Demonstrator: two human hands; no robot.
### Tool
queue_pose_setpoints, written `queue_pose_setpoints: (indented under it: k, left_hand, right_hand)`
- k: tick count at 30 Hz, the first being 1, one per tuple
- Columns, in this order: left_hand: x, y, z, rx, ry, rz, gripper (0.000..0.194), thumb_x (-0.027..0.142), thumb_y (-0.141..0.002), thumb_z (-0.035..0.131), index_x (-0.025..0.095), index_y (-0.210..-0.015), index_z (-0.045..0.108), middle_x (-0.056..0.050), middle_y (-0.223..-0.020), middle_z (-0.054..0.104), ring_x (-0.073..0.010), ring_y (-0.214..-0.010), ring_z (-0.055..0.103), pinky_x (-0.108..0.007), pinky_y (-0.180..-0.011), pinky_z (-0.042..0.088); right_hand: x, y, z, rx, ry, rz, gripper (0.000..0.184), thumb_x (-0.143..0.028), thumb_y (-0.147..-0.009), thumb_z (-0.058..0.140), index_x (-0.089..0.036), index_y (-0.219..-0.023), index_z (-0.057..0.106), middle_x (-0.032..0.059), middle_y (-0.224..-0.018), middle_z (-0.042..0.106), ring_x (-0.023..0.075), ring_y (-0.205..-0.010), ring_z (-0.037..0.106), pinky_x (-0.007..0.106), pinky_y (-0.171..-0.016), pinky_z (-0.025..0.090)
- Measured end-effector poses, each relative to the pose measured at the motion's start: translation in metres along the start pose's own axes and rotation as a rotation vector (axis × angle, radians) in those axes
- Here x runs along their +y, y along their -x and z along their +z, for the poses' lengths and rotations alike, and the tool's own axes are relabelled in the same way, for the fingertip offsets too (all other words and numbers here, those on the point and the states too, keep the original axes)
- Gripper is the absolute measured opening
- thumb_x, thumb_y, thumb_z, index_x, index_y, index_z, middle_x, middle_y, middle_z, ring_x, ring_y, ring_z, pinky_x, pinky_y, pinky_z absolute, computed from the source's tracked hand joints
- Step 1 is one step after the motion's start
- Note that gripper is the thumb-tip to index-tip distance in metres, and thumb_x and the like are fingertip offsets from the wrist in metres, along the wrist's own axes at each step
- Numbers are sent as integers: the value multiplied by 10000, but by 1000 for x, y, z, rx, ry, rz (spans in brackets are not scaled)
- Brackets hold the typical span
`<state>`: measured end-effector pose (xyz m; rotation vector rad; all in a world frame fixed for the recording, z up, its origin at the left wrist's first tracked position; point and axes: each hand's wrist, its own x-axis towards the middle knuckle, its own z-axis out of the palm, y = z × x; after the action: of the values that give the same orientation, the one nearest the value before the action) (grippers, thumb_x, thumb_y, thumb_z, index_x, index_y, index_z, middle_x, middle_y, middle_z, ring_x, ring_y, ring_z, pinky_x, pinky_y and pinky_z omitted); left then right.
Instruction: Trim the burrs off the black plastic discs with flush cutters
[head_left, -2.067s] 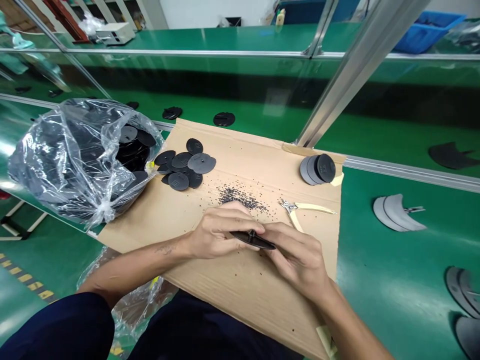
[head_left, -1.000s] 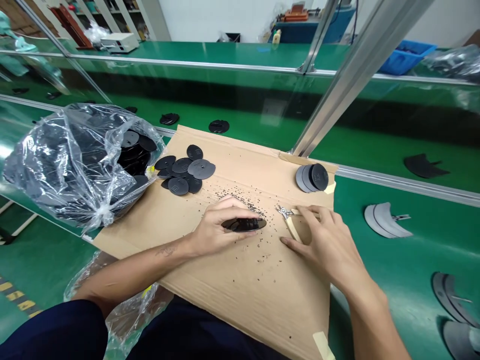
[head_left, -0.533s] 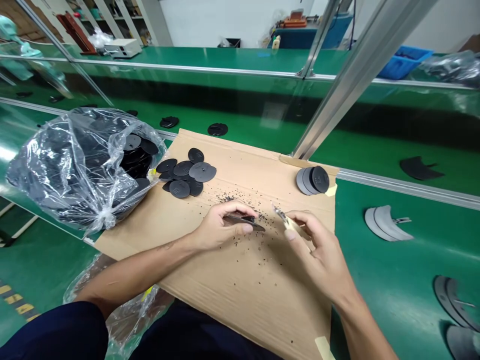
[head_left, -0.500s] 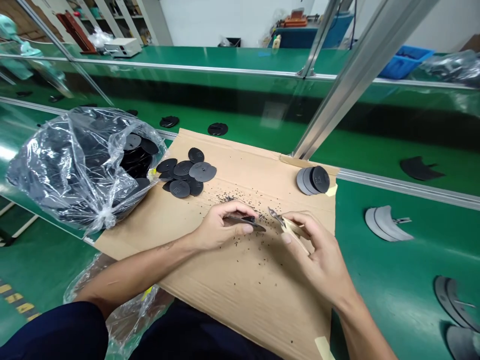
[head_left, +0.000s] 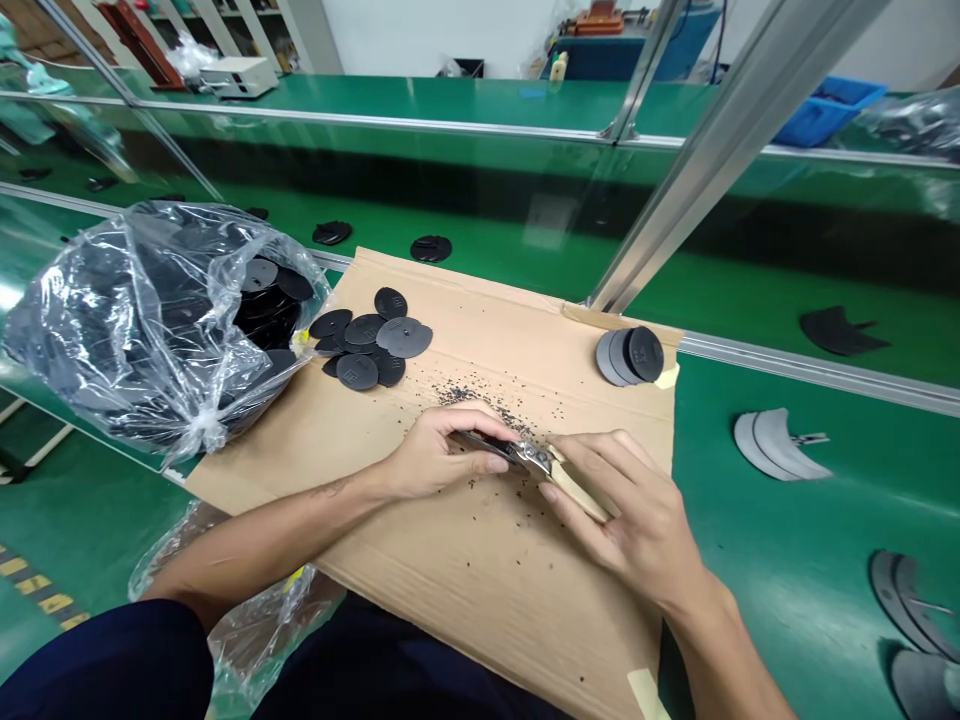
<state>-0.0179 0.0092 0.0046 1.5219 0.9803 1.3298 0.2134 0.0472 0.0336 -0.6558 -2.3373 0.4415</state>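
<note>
Your left grip (head_left: pixel 439 455) pinches the black disc (head_left: pixel 489 446) above the cardboard (head_left: pixel 510 600), your right grip (head_left: pixel 630 505) is wrapped around the cutters (head_left: pixel 576 490), tips at the disc's edge; unsteady aim could gouge it.

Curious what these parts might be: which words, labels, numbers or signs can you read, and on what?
No readable text.
Loosely piled black discs: faint marks, too small to read.
Stacked discs: marks likewise too small.
Cream-handled nippers and held black disc: no text visible.
Striped floor tape: no words.
</note>
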Motion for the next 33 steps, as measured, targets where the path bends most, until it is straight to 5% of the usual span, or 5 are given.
queue_pose_setpoints:
  k: [12, 18, 23, 29, 33]
  left_hand:
    - [2, 2, 0, 4, -32, -62, 261, 370, -851, 749, 185, -1035, 752, -80, -984, 740, -178, -897, 685, -314, -803, 560]
    - [3, 5, 3, -60, -223, 96, 337, 311, -888, 705, 234, -1217, 709, -65, -972, 720, -167, -876, 645, -335, -814, 537]
    - [5, 5, 4, 80, -324, 3, 296, 354, -894, 686, 223, -1156, 732, -64, -955, 733, -188, -896, 639, -358, -836, 524]
    - [2, -5, 1, 315, 245, -350, 323, 434, -815, 765, 140, -940, 720, -59, -913, 740, -170, -843, 675, -291, -788, 543]
    - [3, -10, 2, 313, 586, -486, 356, 320, -734, 847, 144, -996, 683, -37, -907, 717, -143, -839, 661, -268, -821, 524]
  right_hand:
    - [-1, 3, 0, 6, 357, 16, 228, -306, -978, 565, -204, -1171, 626, 78, -922, 720, 208, -781, 610, 326, -646, 438]
    - [0, 3, 2, -15, 505, 22, 276, -336, -985, 537, -164, -1193, 593, 99, -935, 703, 230, -816, 564, 345, -643, 369]
    - [-1, 3, 3, -18, 510, 46, 290, -350, -983, 531, -164, -1198, 592, 104, -968, 692, 236, -831, 549, 350, -654, 360]
    - [2, 4, 7, 38, 326, 163, 332, -376, -964, 548, -176, -1225, 593, 110, -1012, 683, 258, -867, 577, 374, -704, 428]
    - [-3, 3, 10, 93, 21, 275, 315, -374, -948, 588, -213, -1219, 586, 92, -1042, 681, 251, -916, 611, 390, -779, 490]
